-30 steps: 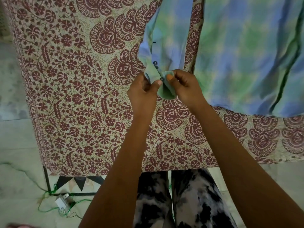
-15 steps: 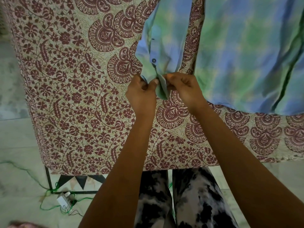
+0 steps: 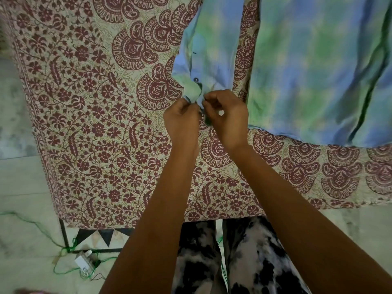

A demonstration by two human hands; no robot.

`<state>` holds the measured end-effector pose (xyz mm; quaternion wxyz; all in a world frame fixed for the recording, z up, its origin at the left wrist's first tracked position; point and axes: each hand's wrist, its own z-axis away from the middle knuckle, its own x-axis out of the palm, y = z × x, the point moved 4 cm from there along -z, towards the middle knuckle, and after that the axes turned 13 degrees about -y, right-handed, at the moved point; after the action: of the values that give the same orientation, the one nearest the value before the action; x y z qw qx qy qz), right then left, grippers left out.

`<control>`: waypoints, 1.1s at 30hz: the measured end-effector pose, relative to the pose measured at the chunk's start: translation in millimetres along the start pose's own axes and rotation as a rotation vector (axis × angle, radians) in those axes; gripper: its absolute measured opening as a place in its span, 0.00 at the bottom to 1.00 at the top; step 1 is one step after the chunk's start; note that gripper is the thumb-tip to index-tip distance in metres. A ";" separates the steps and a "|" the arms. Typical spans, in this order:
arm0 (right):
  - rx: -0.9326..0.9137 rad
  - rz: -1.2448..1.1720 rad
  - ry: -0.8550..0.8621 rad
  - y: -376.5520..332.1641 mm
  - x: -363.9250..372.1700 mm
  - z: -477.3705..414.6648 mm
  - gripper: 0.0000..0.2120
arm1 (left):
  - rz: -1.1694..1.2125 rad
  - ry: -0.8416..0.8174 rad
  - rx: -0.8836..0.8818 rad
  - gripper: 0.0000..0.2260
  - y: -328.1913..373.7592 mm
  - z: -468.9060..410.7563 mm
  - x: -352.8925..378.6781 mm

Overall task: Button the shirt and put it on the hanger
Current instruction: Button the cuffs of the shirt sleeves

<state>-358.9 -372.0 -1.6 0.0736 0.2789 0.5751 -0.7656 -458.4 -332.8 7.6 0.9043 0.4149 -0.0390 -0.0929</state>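
Surface: it is covered by a printed cloth [image 3: 95,124] in maroon on cream. The cloth hangs over the near edge and the left edge, right in front of you.
Floor [image 3: 19,187]: pale stone, showing to the left of the surface and below its near edge.
Shirt [image 3: 318,71]: blue and green tie-dye, spread flat on the cloth toward the far right corner. Its lower border stops short of the near edge.
Trousers [image 3: 197,262]: black and white, your legs standing just at the near edge.
Sleeve [image 3: 214,49]: lies left of the shirt body, apart from it, and runs from the far edge toward you, about midway across the surface.
Left hand [image 3: 182,122]: your fingers are curled and pinch the left side of the cuff [image 3: 192,92].
Right hand [image 3: 229,117]: your thumb and fingers are curled, their tips pinching the cuff's right side, touching your left hand.
Green cord [image 3: 63,249]: trails over the floor under the near left corner.
White plug [image 3: 81,262]: on the floor, beside that cord.
Button [image 3: 195,79]: dark, on the sleeve just above your fingertips.
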 end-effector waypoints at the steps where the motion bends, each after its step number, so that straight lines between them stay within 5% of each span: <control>1: 0.005 0.007 0.003 0.2 0.0 -0.2 0.07 | 0.031 -0.014 -0.001 0.11 1.3 2.3 1.4; 6: 0.028 -0.009 -0.013 2.1 -0.4 1.6 0.07 | 0.045 -0.051 -0.003 0.03 2.2 3.9 6.4; 13: 0.091 -0.102 0.064 1.7 2.2 1.5 0.06 | 0.107 0.004 -0.030 0.08 -1.0 -11.6 1.9; 17: 0.134 -0.212 0.080 -1.2 -0.3 2.3 0.05 | -0.055 -0.074 0.057 0.10 7.3 -19.3 2.1; 22: 0.438 -0.520 -0.045 5.5 -2.2 -16.1 0.06 | -0.312 -0.149 0.149 0.08 14.6 -26.2 -1.8; 26: 0.727 -0.849 -0.297 10.5 -2.8 -26.1 0.08 | -0.254 -0.233 0.142 0.07 10.8 -27.2 -6.6; 30: 0.767 -0.844 -0.341 12.4 1.5 -24.4 0.07 | -0.108 -0.110 0.070 0.14 6.3 -20.8 -6.1; 33: 0.586 -0.514 -0.121 10.7 -0.3 -20.7 0.03 | -0.094 0.002 0.129 0.17 9.4 -15.7 -12.4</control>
<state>-346.9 -356.4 -14.2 -0.1694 0.0895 0.3777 -0.9059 -467.0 -312.6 4.6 0.8703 0.4738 -0.0247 -0.1323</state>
